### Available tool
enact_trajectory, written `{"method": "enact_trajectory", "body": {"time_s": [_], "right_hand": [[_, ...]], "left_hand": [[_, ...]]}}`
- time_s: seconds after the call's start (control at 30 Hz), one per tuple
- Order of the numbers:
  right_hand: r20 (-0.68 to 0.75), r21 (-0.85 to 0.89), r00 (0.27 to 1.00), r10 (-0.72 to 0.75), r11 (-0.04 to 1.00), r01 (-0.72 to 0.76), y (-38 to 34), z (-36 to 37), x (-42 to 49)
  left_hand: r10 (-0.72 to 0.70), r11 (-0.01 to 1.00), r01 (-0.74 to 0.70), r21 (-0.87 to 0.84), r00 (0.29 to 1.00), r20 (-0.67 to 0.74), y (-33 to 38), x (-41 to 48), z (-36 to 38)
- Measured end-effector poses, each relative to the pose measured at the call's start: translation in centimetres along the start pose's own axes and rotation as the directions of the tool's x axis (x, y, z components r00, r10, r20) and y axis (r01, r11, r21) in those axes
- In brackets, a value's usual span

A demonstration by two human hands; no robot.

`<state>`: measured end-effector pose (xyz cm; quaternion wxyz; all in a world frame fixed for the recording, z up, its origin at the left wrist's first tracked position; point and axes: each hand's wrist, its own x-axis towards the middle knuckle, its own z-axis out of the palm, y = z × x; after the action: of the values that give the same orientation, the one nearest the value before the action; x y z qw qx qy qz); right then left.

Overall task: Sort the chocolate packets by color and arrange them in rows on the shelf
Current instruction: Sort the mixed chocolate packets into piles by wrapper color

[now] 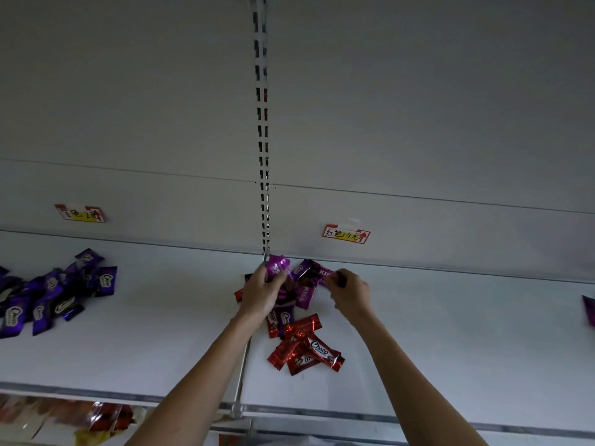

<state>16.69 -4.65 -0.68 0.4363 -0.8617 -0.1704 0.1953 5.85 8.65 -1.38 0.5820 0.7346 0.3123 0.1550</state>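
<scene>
Forearms (199,375) stretch up: left hand (262,292) grips 1 magenta packet (277,264), right hand (349,294) pinches a purple packet (322,274) by its end. Lift both clear of the red packets (306,346) before sorting.

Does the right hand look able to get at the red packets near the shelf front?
Probably yes: the red packets lie uncovered near the right hand, which already pinches a purple packet.
</scene>
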Motion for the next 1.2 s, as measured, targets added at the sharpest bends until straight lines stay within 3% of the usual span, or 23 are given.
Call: {"method": "enact_trajectory", "body": {"time_s": [0.07,0.17,0.3,0.43,0.6,0.7,0.87,1.03,1.2], "right_hand": [[-0.054,-0.173,0.99,-0.127,0.978,0.116,0.2,0.5,0.5],[0.016,-0.358,0.98,-0.199,0.914,0.191,0.1,1.3,1.0],[0.055,-0.522,0.998,-0.034,0.851,0.058,0.0,1.1,1.0],[-0.008,-0.534,0.992,0.123,0.838,-0.108,-0.6,0.4,0.1],[-0.067,-0.349,0.984,0.163,0.92,-0.176,0.2,-0.5,-1.6],[-0.079,0.01,0.972,0.221,0.975,-0.221,-0.2,-1.1,-2.6],[-0.094,0.4,0.973,0.209,0.903,-0.155,-2.7,-3.0,-7.3],[-0.183,0.504,0.97,0.158,0.863,-0.046,-3.3,-5.0,-14.1],[-0.331,0.573,0.918,0.218,0.82,0.011,-1.6,-7.5,-21.7]], "left_hand": [[0.011,1.0,-0.011,0.009,0.999,-0.053,-0.2,-0.1,-0.8],[0.02,1.0,-0.02,-0.001,0.996,-0.093,-0.8,-0.2,-2.0],[-0.053,0.997,0.047,-0.062,0.993,-0.102,-0.8,-0.6,-3.2],[-0.143,0.966,0.125,-0.228,0.988,-0.064,0.4,-0.7,-4.7],[-0.101,0.985,0.089,-0.145,0.992,-0.073,1.8,-1.7,-6.4],[-0.063,0.989,0.055,-0.137,0.997,-0.054,2.3,-2.6,-7.7],[0.043,0.999,-0.044,-0.008,0.997,-0.062,3.6,-4.3,-10.4],[0.154,0.988,-0.153,-0.02,0.988,0.015,6.0,-7.6,-9.0],[0.174,0.984,-0.169,-0.057,0.98,0.098,6.7,-10.8,-4.6]]}}
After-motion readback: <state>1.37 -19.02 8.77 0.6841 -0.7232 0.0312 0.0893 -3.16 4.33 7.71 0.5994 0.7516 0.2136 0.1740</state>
